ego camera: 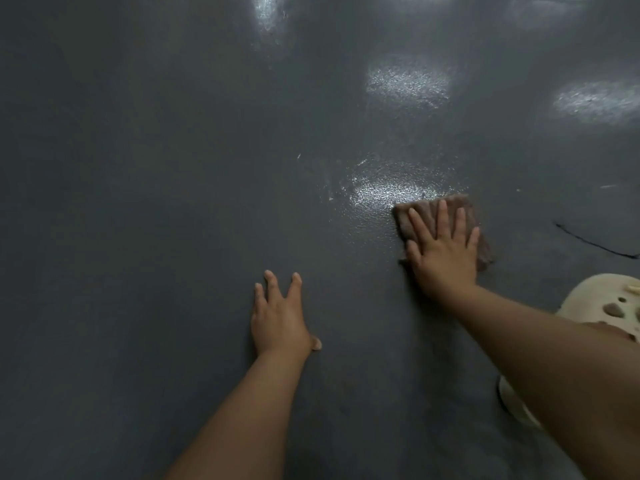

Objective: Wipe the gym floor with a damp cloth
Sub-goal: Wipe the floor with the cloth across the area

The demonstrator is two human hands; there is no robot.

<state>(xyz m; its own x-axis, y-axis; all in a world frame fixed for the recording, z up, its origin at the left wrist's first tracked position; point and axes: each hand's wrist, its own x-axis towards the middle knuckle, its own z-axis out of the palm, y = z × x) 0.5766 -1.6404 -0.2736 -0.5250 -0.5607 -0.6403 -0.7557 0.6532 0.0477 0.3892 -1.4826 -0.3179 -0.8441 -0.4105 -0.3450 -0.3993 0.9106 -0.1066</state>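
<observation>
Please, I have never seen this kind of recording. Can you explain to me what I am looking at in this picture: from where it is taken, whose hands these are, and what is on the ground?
There is no machine here. The single picture comes from a camera worn on a person's head, looking forward and down, so the two arms reaching out from the bottom are the wearer's own.

The dark grey surface is the floor; the bright patches on it are reflections of lights. The right hand lies flat with straight fingers on a brown cloth and presses it to the floor. The shiny patch beside the cloth may be a damp trace of wiping, but that is a guess. The left hand holds nothing; it rests open on the floor, probably for support.

At the right edge is a pale shoe with holes in it.
</observation>
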